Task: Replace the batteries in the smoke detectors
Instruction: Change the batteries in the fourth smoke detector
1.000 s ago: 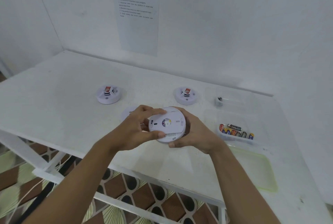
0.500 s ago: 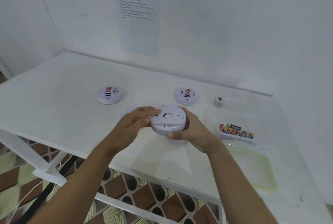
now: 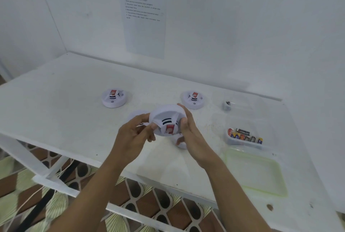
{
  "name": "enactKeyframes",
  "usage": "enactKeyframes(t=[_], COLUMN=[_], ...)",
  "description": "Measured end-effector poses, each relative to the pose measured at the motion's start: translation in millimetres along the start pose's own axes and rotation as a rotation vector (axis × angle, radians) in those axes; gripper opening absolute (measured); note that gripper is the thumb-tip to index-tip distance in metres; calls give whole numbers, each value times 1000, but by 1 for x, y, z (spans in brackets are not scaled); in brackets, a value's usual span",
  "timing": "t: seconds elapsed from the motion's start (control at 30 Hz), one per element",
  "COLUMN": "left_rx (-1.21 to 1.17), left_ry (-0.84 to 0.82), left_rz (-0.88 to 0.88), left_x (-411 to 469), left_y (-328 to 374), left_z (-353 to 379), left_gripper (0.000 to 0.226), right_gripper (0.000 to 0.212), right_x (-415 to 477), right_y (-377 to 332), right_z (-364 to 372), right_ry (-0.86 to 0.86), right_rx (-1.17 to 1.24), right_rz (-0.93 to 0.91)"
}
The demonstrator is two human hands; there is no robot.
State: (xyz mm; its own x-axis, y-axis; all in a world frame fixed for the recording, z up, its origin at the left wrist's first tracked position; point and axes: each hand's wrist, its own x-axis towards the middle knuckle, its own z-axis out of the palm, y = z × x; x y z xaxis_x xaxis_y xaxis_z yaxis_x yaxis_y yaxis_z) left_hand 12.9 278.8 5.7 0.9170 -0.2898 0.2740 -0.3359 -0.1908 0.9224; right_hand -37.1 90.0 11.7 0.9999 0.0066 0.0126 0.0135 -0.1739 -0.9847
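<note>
Table (image 3: pixel 56 101): white, spans mid frame; patterned floor shows under its near edge, lower left.
L detector (image 3: pixel 113 98): flat on table, left of centre, vents & red label up; well apart from hands.
L hand (image 3: pixel 130 134): centre frame, fingers curled on left rim of held detector, thumb on its near face.
Disc (image 3: pixel 136 115): white, round, on table just behind L hand, partly hidden by it.
Paper (image 3: pixel 144 20): printed sheet on wall, top centre; text too small to read.
Held detector (image 3: pixel 167 122): task item, centre frame, off the table btwn both hands, tilted w/ vents & red label toward camera.
White part (image 3: pixel 182 144): on table below held detector, by R hand's lower fingers; touching or not, can't tell.
R hand (image 3: pixel 192 136): grips right rim, thumb on front edge, fingers behind.
R detector (image 3: pixel 193 99): flat on table just behind R hand, right of centre, label up.
Small item (image 3: pixel 226 105): dark/grey, right of R detector; can't ID.
Tub (image 3: pixel 242 144): clear, right of frame, near R hand but apart.
Batteries (image 3: pixel 244 135): several in tub, mixed colours, a black one across the back.
Green lid (image 3: pixel 255 172): pale green, flat, lower right, just in front of tub.
</note>
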Motion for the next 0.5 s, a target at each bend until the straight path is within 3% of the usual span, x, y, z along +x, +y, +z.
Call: enactKeyframes(t=[0.13,0.3,0.5], left_rx=[-73,-49,-156], left_ry=[55,94,-70], left_rz=[-48,-75,-123], left_x=[3,0,-3], left_y=[-1,1,-3], left_z=[1,7,-1], left_gripper=[28,28,64], right_gripper=[36,41,46], right_x=[-3,0,4], right_y=[-2,-1,4], right_z=[7,22,32], right_ry=[51,102,165], right_rx=[7,-21,-59], right_rz=[-26,-63,-50])
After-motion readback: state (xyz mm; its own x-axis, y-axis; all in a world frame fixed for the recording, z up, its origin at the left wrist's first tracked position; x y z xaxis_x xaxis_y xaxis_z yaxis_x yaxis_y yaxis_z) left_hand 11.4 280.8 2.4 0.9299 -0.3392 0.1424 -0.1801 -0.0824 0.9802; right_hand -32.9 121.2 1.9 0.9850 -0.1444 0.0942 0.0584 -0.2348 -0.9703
